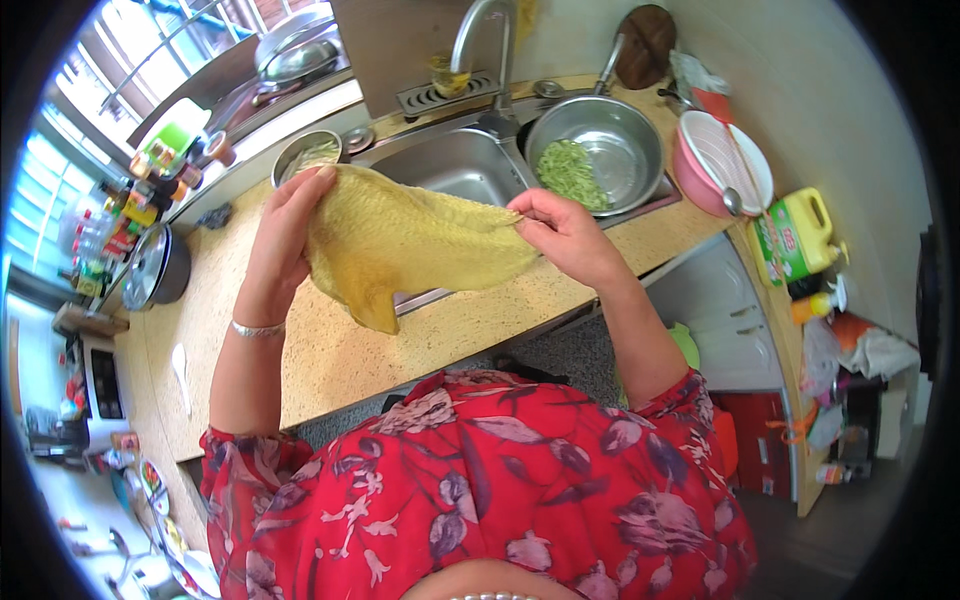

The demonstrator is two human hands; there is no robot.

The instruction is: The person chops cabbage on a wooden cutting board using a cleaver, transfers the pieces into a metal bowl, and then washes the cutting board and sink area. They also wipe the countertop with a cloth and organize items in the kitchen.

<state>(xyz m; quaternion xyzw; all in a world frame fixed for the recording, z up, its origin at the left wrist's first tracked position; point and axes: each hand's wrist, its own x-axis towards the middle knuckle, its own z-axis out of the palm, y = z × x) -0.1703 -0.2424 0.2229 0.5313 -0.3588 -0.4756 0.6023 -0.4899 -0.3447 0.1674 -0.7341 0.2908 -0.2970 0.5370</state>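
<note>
A damp-looking yellow cloth (420,240) is stretched between my two hands, above the front edge of the sink and counter. My left hand (291,217) pinches its upper left corner. At the other end, my right hand (562,232) grips the upper right edge between thumb and fingers. One corner of the cloth hangs down over the counter. Behind it lies the stainless steel sink (465,161), partly hidden. Just beyond my right hand, a metal pan (626,161) holds shredded green vegetable (566,172) on its left side.
A metal bowl (281,161) with pale food stands left of the sink, under the curved faucet (469,30)'s level. Right of the pan are a pink basin (701,169) and a yellow jug (795,232). A lidded black pot (161,266) and a white spoon (181,375) rest on the left counter.
</note>
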